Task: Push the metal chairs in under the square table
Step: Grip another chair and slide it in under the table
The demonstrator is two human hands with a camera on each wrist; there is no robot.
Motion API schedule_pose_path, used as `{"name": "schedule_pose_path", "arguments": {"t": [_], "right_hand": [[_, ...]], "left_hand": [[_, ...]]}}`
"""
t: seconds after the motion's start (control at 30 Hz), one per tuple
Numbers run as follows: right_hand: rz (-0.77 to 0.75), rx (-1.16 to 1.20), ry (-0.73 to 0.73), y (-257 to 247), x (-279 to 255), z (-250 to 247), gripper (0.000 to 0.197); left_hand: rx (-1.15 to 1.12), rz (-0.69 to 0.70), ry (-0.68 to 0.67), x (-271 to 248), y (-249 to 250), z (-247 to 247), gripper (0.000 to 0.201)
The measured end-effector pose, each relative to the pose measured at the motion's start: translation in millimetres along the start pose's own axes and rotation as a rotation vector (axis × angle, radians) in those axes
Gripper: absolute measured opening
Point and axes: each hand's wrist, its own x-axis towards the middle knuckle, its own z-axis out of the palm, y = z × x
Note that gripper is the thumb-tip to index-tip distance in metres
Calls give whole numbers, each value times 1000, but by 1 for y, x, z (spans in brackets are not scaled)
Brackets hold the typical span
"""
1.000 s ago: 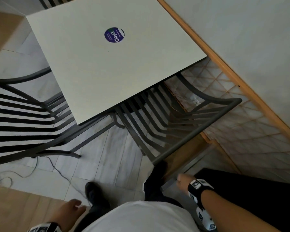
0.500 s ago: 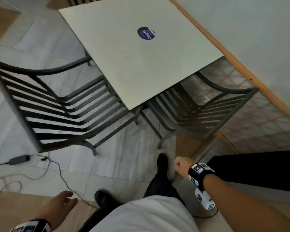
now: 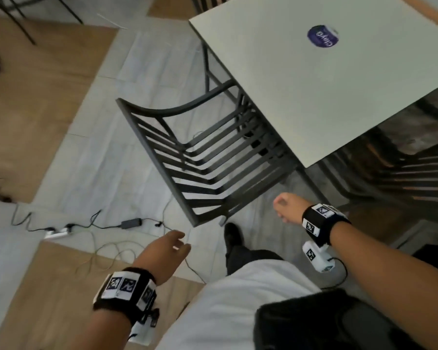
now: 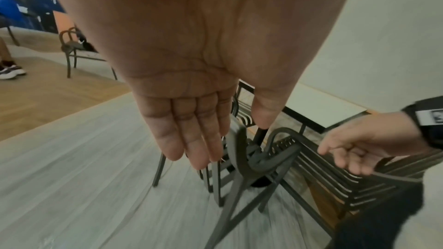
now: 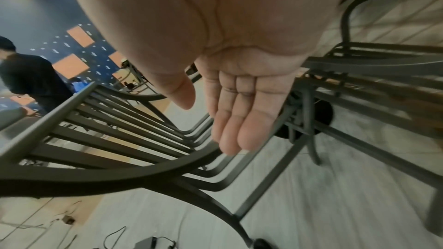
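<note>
The square white table with a purple sticker fills the upper right of the head view. A dark metal slatted chair stands at its left side, seat front under the tabletop and backrest sticking out toward me. A second metal chair sits tucked under the table's near right side. My left hand hovers open just short of the first chair's back rail, fingers straight in the left wrist view. My right hand hangs beside that chair's near armrest, open and empty.
Cables, a power adapter and a power strip lie on the grey floor left of my shoe. A third chair's back shows beyond the table. Another person stands farther off, and a spare chair.
I have turned left, away from the right-hand chair. Both hands have come up and forward toward the left chair, which now sits in the middle of the head view.
</note>
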Motion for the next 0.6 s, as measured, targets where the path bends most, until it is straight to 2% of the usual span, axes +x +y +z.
{"name": "schedule_pose_path", "arguments": {"t": [0.1, 0.27, 0.4, 0.5, 0.6], "right_hand": [[-60, 2, -30, -45, 16, 8, 12], [-149, -116, -57, -120, 31, 17, 25], [-119, -97, -68, -152, 40, 22, 30], [-56, -53, 2, -164, 43, 27, 36], [33, 8, 77, -177, 39, 36, 35]], "left_hand": [[15, 29, 9, 5, -4, -37, 46], [73, 53, 92, 51, -10, -132, 45], [188, 140, 167, 112, 6, -206, 42], [267, 242, 226, 167, 24, -253, 38], [300, 325, 204, 214, 41, -285, 38]]}}
